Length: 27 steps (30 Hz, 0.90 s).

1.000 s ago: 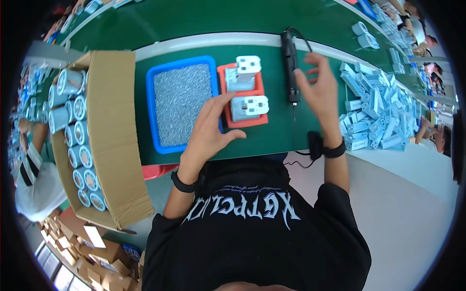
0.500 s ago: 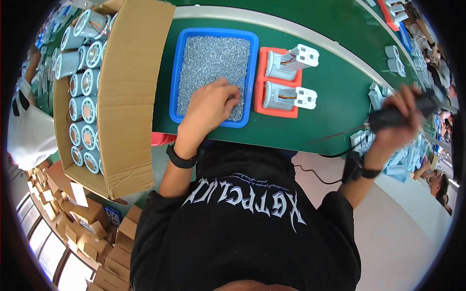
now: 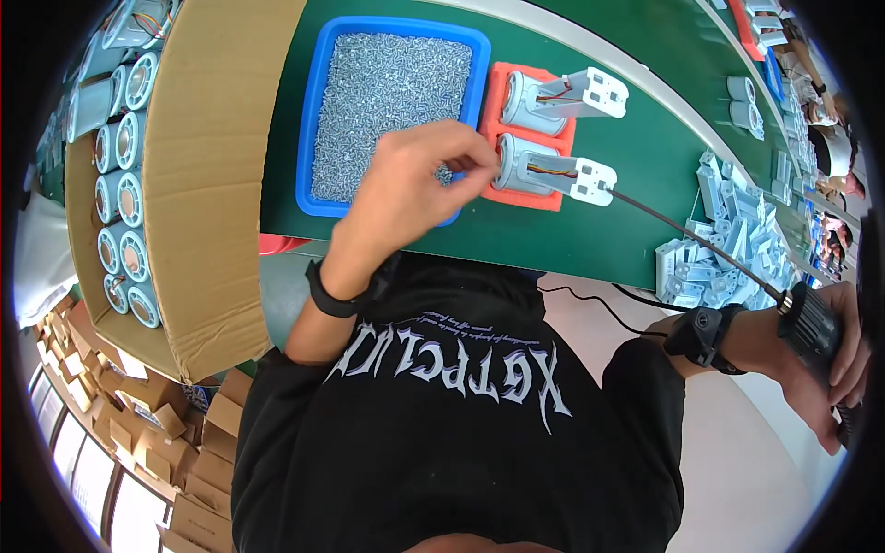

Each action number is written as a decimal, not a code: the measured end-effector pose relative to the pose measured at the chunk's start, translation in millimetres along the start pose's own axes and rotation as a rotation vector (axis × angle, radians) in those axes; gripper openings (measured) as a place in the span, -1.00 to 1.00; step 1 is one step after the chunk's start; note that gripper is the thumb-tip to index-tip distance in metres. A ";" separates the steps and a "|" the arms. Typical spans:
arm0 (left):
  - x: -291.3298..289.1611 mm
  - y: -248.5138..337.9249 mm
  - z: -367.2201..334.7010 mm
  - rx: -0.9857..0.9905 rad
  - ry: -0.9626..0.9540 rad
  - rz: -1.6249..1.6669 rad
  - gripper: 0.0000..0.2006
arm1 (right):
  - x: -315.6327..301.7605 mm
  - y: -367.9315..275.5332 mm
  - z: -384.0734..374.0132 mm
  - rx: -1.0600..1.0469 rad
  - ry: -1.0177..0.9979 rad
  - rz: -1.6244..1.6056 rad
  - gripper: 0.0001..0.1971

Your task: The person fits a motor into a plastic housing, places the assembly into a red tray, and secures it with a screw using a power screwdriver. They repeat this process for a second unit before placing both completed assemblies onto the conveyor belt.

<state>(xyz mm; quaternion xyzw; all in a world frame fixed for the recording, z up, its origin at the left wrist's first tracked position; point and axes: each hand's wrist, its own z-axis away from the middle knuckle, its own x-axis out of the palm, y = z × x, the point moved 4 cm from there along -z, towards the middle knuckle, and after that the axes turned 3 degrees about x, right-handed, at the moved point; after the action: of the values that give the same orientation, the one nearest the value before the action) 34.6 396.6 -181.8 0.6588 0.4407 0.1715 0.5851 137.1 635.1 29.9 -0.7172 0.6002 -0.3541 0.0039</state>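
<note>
Pale-blue cylinders in red holder near worktop's front edge; silver screws in blue plastic tray. Left hand pinched, contents unclear; right hand gripping black screwdriver.

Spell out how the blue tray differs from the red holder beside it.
Colour: the tray is blue, the holder red.
Size: the tray looks clearly larger, the holder smaller.
Contents: the tray holds loose, small silvery pieces; the holder seats two pale-blue cylindrical parts.
Shared: both rest on the green bench.
</note>
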 end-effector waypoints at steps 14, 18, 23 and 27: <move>54.5 -13.6 -3.8 -0.187 0.056 0.658 -0.86 | -56.8 17.9 13.1 0.414 -0.021 0.015 -0.38; 53.5 -14.3 -2.9 -0.135 0.117 0.675 -0.84 | -60.0 19.8 14.6 0.418 -0.042 0.006 -0.39; 52.6 -8.6 -6.2 -0.050 0.082 0.575 -0.82 | -58.1 16.4 12.6 0.403 -0.122 -0.011 -0.40; 51.4 -3.1 -7.1 0.014 0.064 0.398 -0.80 | -56.8 15.0 13.1 0.364 -0.148 -0.039 -0.40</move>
<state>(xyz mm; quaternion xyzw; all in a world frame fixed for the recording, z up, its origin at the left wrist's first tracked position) 56.5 440.9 -197.7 0.7313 0.3213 0.3016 0.5206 129.4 674.4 -15.0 -0.7402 0.5103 -0.4033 0.1705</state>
